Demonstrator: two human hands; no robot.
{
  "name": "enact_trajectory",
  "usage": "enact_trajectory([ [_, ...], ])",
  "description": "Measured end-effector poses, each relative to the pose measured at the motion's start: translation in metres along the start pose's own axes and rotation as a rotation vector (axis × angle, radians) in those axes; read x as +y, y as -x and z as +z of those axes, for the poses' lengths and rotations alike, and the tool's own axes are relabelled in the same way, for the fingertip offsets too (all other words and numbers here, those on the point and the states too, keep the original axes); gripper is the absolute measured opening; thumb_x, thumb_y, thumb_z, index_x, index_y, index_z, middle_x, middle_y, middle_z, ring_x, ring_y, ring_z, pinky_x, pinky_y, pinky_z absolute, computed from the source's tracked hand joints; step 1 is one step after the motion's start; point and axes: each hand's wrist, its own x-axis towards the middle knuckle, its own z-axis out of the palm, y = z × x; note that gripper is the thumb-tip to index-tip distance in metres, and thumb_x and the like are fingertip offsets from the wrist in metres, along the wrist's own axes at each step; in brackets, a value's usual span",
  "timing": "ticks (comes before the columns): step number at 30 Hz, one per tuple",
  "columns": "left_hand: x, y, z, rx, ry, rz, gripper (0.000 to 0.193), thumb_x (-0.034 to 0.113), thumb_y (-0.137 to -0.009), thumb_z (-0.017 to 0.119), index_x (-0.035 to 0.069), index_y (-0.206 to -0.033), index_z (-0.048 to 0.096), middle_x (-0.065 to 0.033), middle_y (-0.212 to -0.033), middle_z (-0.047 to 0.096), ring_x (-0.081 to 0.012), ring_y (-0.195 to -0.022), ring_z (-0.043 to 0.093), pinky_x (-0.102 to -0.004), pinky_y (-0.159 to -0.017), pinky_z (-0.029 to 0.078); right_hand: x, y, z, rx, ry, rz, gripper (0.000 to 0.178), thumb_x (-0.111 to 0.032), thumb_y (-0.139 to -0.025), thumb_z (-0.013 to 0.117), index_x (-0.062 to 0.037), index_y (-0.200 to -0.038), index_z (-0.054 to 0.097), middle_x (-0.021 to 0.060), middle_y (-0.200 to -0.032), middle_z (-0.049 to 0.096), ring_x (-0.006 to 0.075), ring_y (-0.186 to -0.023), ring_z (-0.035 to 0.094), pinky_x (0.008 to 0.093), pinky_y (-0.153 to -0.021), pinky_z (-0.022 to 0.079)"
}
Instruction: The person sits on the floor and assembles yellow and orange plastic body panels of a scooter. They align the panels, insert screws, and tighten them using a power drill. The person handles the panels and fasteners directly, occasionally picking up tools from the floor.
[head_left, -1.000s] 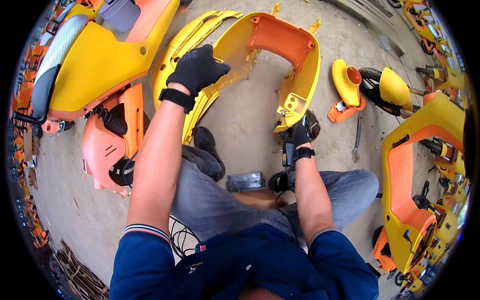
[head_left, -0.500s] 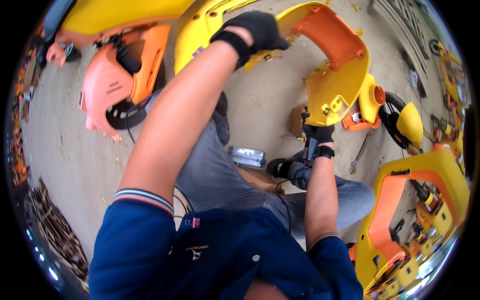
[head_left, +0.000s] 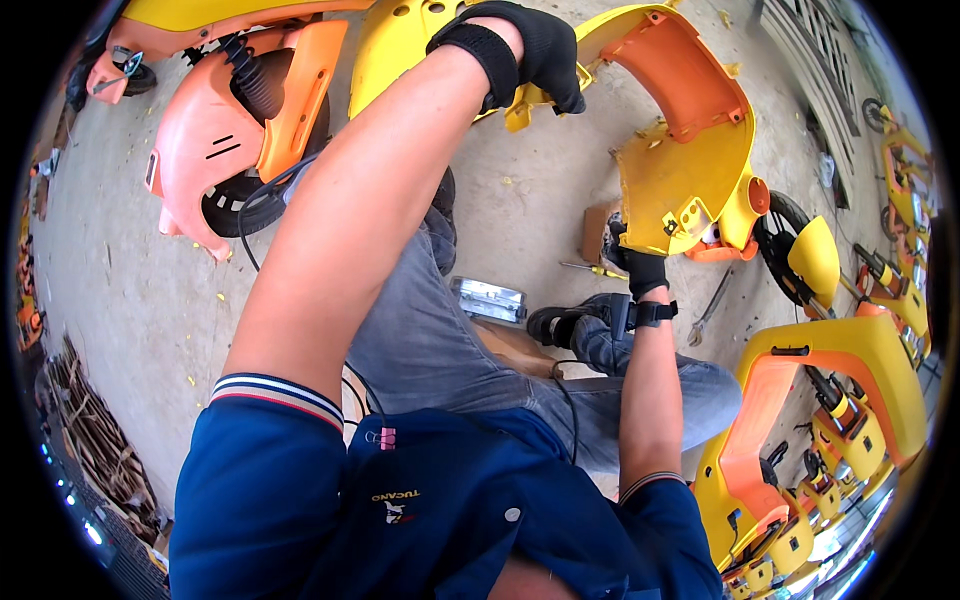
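Observation:
A large curved yellow scooter body panel with an orange inner section spans the top middle of the view. My left hand, in a black glove, is closed on the panel's left part, near its jagged inner edge. The right hand, also gloved in black, is closed at the panel's lower right end. Its fingers are partly hidden beneath the panel. Just left of it on the floor are a cardboard box and a screwdriver with a yellow handle. A wrench lies to its right.
Between my legs lies a silvery rectangular part. At left stands a pink and orange scooter fender with a wheel. A yellow and orange frame-shaped panel is at right, near a black wheel. Cables hang across my legs.
The panel's right part has shifted slightly right in the view, and my right hand has moved with it. My left hand stays at the panel's left part, slightly turned.

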Motion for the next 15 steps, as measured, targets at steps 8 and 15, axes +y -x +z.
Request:
enact_trajectory([
  [8,0.000,-0.008,0.008,0.031,-0.045,-0.003,0.043,0.032,-0.073,0.072,-0.007,-0.091,0.064,-0.0148,-0.069,0.065,-0.0218,-0.046,0.061,-0.0307,-0.044,0.050,-0.027,-0.013,0.025,0.282,0.267,-0.025,0.035,-0.035,-0.091,0.060,-0.0062,-0.111,0.062,0.0124,-0.106,0.066,0.0290,-0.105,0.059,0.0391,-0.091,0.044],
  [15,-0.002,-0.010,0.017,0.046,-0.145,0.008,0.066,0.032,-0.073,0.072,-0.008,-0.119,0.045,-0.0212,-0.091,0.066,-0.0271,-0.060,0.065,-0.0333,-0.051,0.053,0.008,-0.014,0.044,0.525,0.793,-0.239,0.031,-0.030,-0.094,0.054,-0.0073,-0.113,0.061,0.0147,-0.109,0.065,0.0331,-0.107,0.057,0.0400,-0.092,0.045],
])
